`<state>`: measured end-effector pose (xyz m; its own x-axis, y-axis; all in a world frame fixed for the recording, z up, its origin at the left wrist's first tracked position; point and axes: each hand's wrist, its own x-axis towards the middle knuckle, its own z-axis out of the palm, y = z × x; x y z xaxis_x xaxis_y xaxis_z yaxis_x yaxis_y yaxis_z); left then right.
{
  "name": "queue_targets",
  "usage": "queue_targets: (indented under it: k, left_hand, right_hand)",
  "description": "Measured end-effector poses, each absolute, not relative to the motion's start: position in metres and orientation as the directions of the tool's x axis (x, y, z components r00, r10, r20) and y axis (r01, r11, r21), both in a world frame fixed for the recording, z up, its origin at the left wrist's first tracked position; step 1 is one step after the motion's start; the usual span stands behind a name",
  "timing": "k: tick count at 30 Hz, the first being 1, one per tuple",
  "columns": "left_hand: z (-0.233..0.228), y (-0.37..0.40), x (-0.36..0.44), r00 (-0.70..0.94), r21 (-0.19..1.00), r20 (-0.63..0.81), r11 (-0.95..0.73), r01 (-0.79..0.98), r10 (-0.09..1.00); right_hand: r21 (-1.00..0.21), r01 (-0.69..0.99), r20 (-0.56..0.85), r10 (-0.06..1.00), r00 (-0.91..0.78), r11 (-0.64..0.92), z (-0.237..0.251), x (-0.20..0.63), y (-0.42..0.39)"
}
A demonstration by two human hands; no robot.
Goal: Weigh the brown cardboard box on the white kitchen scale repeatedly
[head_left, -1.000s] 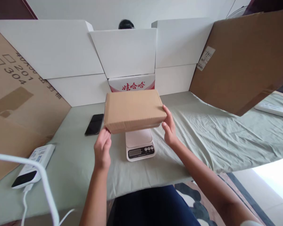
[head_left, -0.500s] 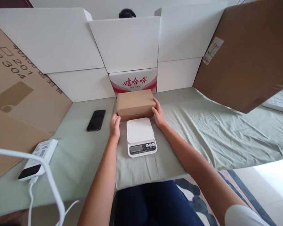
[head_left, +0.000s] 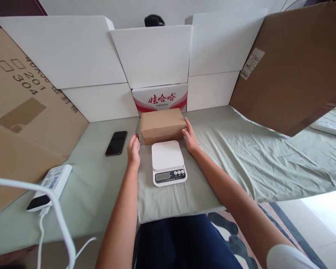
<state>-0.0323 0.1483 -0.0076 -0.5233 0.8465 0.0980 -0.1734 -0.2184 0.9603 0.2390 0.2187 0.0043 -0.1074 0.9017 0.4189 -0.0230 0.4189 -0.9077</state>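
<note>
A closed brown cardboard box (head_left: 162,124) lies on the green cloth, just behind a white digital kitchen scale (head_left: 168,163) whose platform is bare. My left hand (head_left: 133,148) hovers a little left of the box's near corner, fingers apart, holding nothing. My right hand (head_left: 189,136) rests against the box's right end with loose fingers, not gripping it.
A black phone (head_left: 116,142) lies left of the box. A white power bank (head_left: 50,182) with a cable sits at the near left. White boards (head_left: 154,56) and brown cardboard sheets (head_left: 294,63) wall the table; a red-and-white carton (head_left: 160,98) stands behind the box.
The box, held above the scale a second ago, was set down behind it. Since then my left hand has drawn back off the box; my right hand stays at its end.
</note>
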Motion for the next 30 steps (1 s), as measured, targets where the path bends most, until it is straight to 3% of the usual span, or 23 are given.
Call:
queue_targets:
  k: [5, 9, 18, 24, 30]
  left_hand:
    - [-0.015, 0.152, -0.022, -0.389, 0.978, 0.157, -0.198, -0.066, 0.908]
    - [-0.013, 0.150, -0.017, -0.424, 0.969, 0.209, -0.245, -0.032, 0.881]
    - [0.015, 0.082, -0.002, -0.385, 0.891, 0.447, -0.437, 0.121, 0.807]
    - [-0.004, 0.013, -0.003, -0.358, 0.920, 0.390, -0.339, 0.198, 0.849]
    - [-0.016, -0.006, -0.002, -0.415, 0.942, 0.334, -0.307, 0.132, 0.846]
  right_hand:
    - [-0.892, 0.040, 0.443, 0.887, -0.126, 0.451, 0.003, 0.237, 0.221]
    - [-0.870, 0.052, 0.481, 0.866, -0.135, 0.491, 0.002, 0.237, 0.222]
    - [-0.647, 0.199, 0.736, 0.671, -0.089, 0.736, 0.013, 0.253, 0.169]
    - [-0.685, 0.200, 0.681, 0.714, -0.165, 0.700, 0.002, 0.268, 0.118]
    - [-0.733, 0.174, 0.630, 0.753, -0.189, 0.657, 0.001, 0.268, 0.106]
